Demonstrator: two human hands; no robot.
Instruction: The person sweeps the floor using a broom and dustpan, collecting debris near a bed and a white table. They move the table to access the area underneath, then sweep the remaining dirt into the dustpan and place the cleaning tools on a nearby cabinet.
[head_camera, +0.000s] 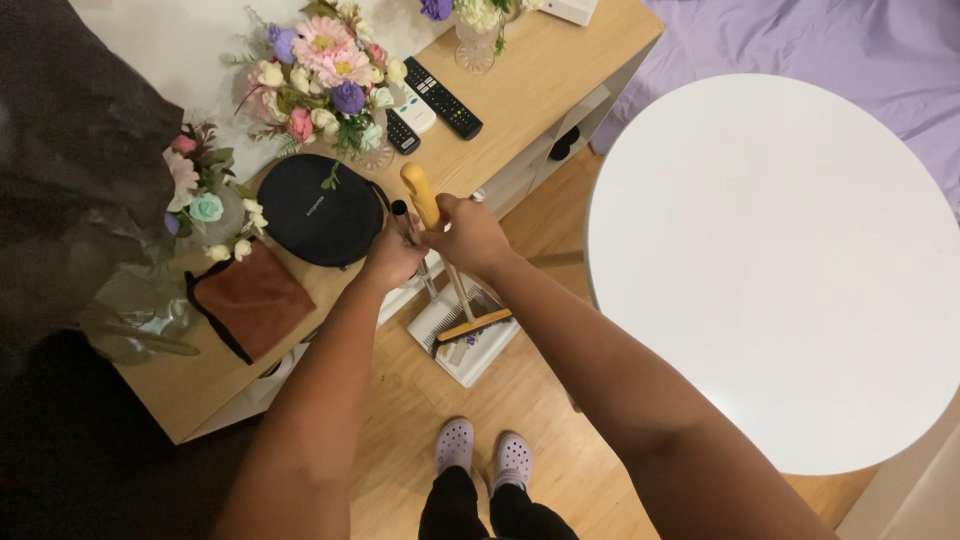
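Note:
My right hand (468, 236) grips the yellow wooden handle of a broom (421, 195) near its top. The broom's head (474, 326) rests inside a white dustpan (462, 340) standing on the wooden floor. My left hand (390, 258) is closed around the thin dark-tipped handle of the dustpan (400, 212), right beside the broom handle. Both hands sit close together above the edge of a light wooden desk (520, 80). My feet in pale clogs (484, 455) stand just behind the dustpan.
On the desk lie a round black case (318, 208), a brown pouch (252, 300), two remotes (441, 97), and glass vases of artificial flowers (325, 70). A round white table (780, 260) stands at right, with purple bedding (830, 40) behind it.

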